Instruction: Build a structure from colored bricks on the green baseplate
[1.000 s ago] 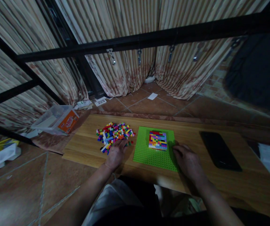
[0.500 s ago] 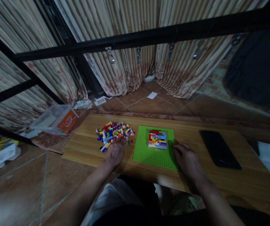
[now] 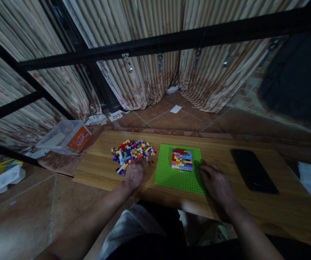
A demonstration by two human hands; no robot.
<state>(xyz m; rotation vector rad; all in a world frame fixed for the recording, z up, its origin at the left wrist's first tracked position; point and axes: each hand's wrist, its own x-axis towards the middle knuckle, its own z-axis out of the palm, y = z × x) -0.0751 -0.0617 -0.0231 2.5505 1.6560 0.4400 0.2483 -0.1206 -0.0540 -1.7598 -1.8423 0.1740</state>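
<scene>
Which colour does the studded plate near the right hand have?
The studded plate is bright green; the head view, the only one, shows it.

probably a home, though the light is dim: patterned curtains [image 3: 141, 83], tiled floor [image 3: 159, 118], toy bricks [image 3: 135, 148].

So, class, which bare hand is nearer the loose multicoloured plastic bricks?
The left hand, at those bricks; the right hand is by the square green studded baseplate.

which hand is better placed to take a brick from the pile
Left, probably: the left hand is at the near edge of the pile, whereas the right hand is by the right edge of the board, which lies between it and the pile.
</scene>
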